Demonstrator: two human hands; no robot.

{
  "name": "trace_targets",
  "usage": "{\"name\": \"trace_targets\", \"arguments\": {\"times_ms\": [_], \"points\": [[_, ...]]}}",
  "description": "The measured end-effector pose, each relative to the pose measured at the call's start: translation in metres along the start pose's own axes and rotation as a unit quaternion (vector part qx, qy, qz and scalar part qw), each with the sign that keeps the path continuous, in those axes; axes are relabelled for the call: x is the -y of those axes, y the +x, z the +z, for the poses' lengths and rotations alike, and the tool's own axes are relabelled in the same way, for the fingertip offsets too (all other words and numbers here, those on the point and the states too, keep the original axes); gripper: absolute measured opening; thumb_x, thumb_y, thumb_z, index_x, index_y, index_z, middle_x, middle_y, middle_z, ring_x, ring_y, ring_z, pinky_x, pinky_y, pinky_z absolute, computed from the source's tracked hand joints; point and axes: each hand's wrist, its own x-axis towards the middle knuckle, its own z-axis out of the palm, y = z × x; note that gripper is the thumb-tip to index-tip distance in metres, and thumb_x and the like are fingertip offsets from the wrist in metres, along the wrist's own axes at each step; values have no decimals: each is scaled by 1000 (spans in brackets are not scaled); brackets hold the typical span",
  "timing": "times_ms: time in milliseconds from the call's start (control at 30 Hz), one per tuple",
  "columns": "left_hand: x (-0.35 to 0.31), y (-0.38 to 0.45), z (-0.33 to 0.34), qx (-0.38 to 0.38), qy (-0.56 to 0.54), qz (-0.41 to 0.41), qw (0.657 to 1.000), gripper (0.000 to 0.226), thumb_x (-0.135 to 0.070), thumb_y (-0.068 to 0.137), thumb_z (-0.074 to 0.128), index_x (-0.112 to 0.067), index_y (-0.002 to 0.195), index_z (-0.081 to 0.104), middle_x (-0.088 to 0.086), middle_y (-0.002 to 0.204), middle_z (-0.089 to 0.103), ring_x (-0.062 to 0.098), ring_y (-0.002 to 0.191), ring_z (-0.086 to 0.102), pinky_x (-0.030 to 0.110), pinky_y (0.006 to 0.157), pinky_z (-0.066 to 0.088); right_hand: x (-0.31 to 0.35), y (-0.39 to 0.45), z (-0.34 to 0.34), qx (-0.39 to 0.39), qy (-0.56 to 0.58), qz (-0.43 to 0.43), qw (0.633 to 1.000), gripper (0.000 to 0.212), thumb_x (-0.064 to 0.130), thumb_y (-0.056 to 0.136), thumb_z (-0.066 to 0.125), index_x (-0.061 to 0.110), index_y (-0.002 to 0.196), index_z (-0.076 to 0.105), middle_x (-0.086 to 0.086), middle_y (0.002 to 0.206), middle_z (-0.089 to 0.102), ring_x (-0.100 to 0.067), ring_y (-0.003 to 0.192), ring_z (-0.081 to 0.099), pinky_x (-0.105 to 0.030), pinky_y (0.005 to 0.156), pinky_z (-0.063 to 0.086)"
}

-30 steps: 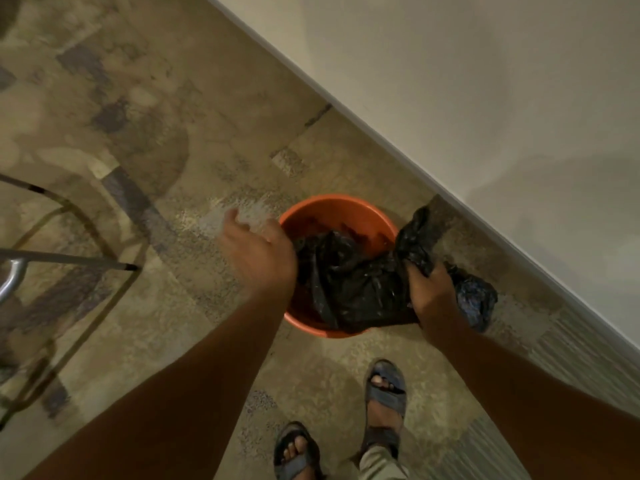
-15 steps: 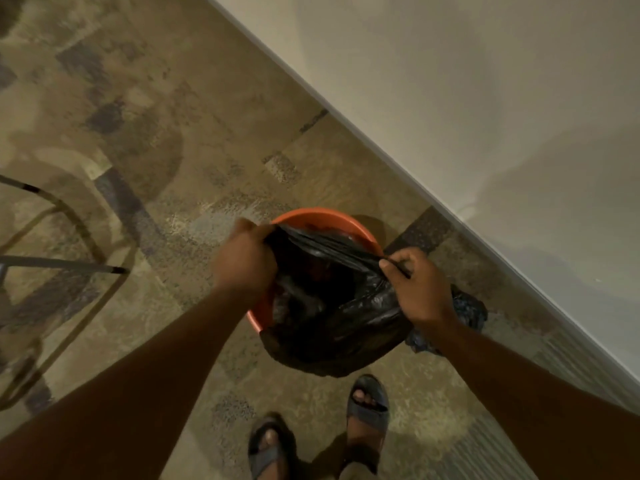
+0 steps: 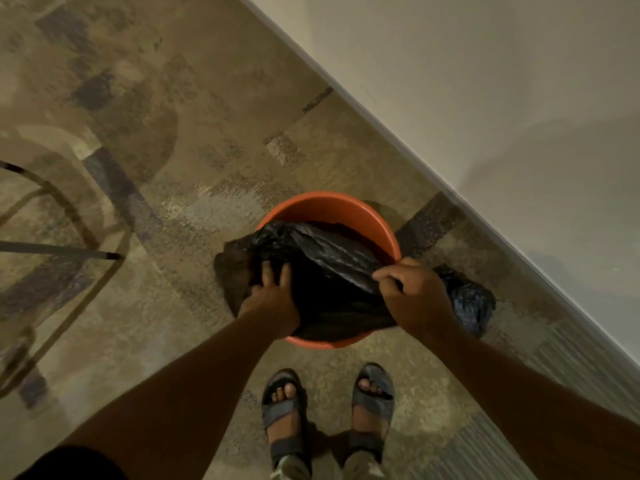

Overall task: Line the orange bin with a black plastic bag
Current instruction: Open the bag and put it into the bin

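The bin (image 3: 332, 211) stands on the carpet (image 3: 173, 168), near the wall (image 3: 485, 98) and just ahead of my sandals (image 3: 284, 410). Its far rim and inner wall are bare orange; a strip of the near rim shows below the plastic.

The bag (image 3: 329, 271) lies across the bin's mouth, covering the near and left portions. A fold of it hangs outside the left rim. The far edge of the bag runs as a taut, wrinkled band from a bunched knot at the left to my right hand.

My left hand (image 3: 272, 296) is closed on the bag at the bin's left side, fingers (image 3: 275, 273) spread over the black film, thumb hidden behind it.

My right hand (image 3: 412, 289) pinches the bag's edge at the right rim, fingers curled around the film.

A second bundle of dark plastic (image 3: 469, 303) sits on the carpet just right of the bin, partly hidden behind my right wrist.

A thin metal rod (image 3: 59, 250) enters from the left edge, well apart from the bin.
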Motion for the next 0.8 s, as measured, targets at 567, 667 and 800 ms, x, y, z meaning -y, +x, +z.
{"name": "trace_targets", "arguments": {"times_ms": [567, 667, 800], "points": [[22, 81, -65, -233, 52, 97, 966, 81, -41, 97, 41, -34, 154, -16, 1, 162, -30, 39, 149, -22, 75, 111, 10, -12, 72, 3, -31, -257, -161, 952, 52, 33, 96, 29, 14, 128, 65, -19, 101, 66, -38, 73, 66, -29, 60, 42], [28, 96, -71, -241, 39, 78, 967, 75, -46, 99, 34, -33, 154, -15, 1, 164, -25, 39, 149, -22, 75, 111, 8, -13, 97, -4, -52, -248, -188, 949, 46, 27, 96, 34, 11, 125, 67, -17, 97, 63, -35, 64, 61, -27, 56, 38], [32, 106, -73, -187, 6, 45, 981, 75, -40, 99, 38, -31, 156, -10, 6, 167, -1, 39, 152, -6, 70, 114, 11, -22, 119, -11, -84, -236, -171, 953, 44, 27, 95, 38, 12, 124, 67, -15, 93, 58, -37, 63, 58, -35, 56, 49]]}}
